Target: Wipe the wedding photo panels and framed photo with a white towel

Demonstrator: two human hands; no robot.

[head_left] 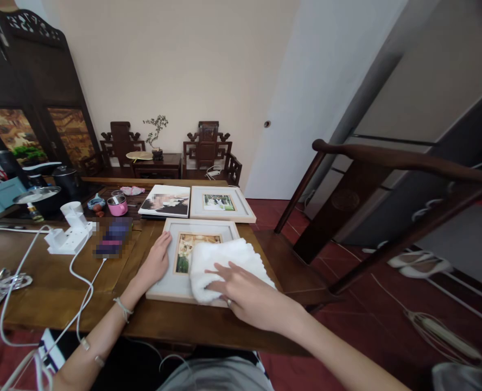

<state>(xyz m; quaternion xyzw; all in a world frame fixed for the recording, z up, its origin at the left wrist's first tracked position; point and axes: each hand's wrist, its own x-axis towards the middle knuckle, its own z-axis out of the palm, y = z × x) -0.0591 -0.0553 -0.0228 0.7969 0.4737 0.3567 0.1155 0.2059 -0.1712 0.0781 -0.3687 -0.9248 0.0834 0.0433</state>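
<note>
A picture frame (163, 285) with a pale wooden edge lies flat near the front of the brown table. My left hand (158, 259) rests along its left edge, fingers closed around the rim. A folded white cloth (228, 252) covers the right part of the frame's face. Over that cloth is my right hand (241, 290), its fingers bent and pressing it against the frame. Part of the small photo (184, 258) inside shows left of the cloth; the rest is hidden.
Behind lie a second framed photo (219, 202) and a photo album (167, 201). To the left are a power strip (68, 239), a phone (113, 239), a pink cup (118, 205) and loose white cables. A wooden chair (347, 190) stands close on the right.
</note>
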